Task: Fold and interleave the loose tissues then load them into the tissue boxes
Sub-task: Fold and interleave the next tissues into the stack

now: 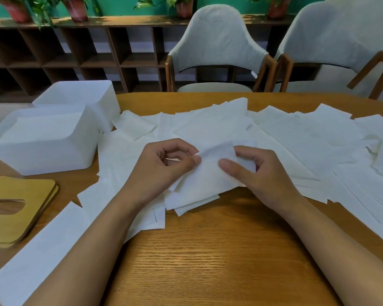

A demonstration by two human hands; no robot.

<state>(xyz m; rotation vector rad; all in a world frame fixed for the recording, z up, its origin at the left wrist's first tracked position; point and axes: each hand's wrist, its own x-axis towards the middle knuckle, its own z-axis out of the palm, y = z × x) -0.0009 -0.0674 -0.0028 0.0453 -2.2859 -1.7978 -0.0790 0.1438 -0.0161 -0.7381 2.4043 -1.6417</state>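
On table (pixel 208 250) centre: tissue (pixel 208 175) | left hand (pixel 164 166) pinches its left edge | right hand (pixel 261 173) pinches right edge

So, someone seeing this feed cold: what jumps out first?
White tissues blanket much of the wooden table. At the centre, the left hand and right hand pinch one tissue above a small stack. Two open white boxes stand at the left, wooden lids in front of them.
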